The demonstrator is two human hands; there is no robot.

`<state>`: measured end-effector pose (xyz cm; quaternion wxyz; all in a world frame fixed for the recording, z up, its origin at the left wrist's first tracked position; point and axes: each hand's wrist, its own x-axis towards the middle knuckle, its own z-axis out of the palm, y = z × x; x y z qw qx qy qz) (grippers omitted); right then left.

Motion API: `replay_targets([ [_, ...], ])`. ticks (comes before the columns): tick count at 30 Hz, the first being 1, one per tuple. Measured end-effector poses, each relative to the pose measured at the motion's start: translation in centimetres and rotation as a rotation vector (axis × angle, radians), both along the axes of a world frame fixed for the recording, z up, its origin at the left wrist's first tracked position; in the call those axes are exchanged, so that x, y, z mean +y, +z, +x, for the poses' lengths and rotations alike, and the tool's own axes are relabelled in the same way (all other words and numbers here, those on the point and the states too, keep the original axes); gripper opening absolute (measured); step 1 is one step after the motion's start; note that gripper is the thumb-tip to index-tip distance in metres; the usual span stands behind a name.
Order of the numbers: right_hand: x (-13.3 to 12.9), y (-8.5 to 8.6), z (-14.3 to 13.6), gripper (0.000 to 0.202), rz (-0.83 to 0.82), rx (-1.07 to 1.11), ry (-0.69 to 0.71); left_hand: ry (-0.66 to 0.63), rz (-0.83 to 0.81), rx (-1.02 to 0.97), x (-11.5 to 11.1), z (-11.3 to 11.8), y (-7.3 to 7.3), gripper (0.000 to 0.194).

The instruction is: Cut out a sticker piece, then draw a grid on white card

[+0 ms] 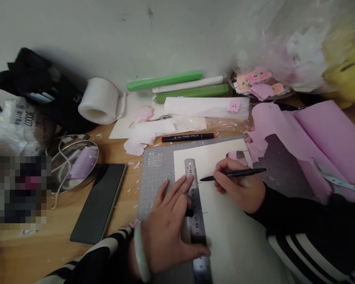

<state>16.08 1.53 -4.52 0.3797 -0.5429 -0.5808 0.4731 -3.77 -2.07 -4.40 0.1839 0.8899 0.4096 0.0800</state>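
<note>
My left hand point(170, 227) lies with fingers spread over a steel ruler point(199, 228), fingertips and thumb touching it. A small black piece point(189, 213) shows under its bent index finger; whether the hand grips it I cannot tell. The ruler runs lengthwise near the left edge of a cream paper sheet point(233, 236), which rests on a grey cutting mat point(155, 185). My right hand point(236, 185) is closed around a thin black pen point(242, 172), its tip pointing left by a short mark beside the ruler. Another short mark lies lower on the paper.
A black phone point(99, 203) and a bowl with cable point(94, 157) are at left. Behind the mat lie a black marker point(187, 137), paper scraps and green rolls point(192, 93). A toilet roll point(98, 100) stands left. Pink paper point(328, 138) and scissors point(340, 181) are right.
</note>
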Motion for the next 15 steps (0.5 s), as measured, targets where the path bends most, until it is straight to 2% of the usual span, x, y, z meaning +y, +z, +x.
replay_targets([
  [3, 0.0, 0.0, 0.1, 0.010, 0.002, -0.017, 0.009, -0.099, -0.061, -0.092, 0.5, -0.9, 0.3, 0.072],
  [5, 0.1, 0.0, 0.1, 0.010, -0.006, -0.008, 0.007, -0.130, -0.029, -0.168, 0.4, -1.2, 0.3, 0.067],
  [7, 0.1, 0.0, 0.1, 0.010, -0.018, 0.010, 0.001, -0.149, 0.069, -0.221, -0.2, -1.2, 0.2, 0.058],
  [8, 0.1, -0.1, 0.2, 0.010, -0.023, 0.014, -0.002, -0.200, 0.115, -0.207, -0.6, -1.0, 0.1, 0.052],
  [10, 0.1, -0.1, 0.2, 0.011, -0.030, 0.015, 0.000, -0.197, 0.169, -0.160, -1.4, -0.6, 0.0, 0.044],
  [15, 0.0, 0.0, 0.2, 0.010, 0.007, -0.032, 0.012, -0.062, 0.203, -0.092, -2.2, 0.4, -0.4, 0.060],
])
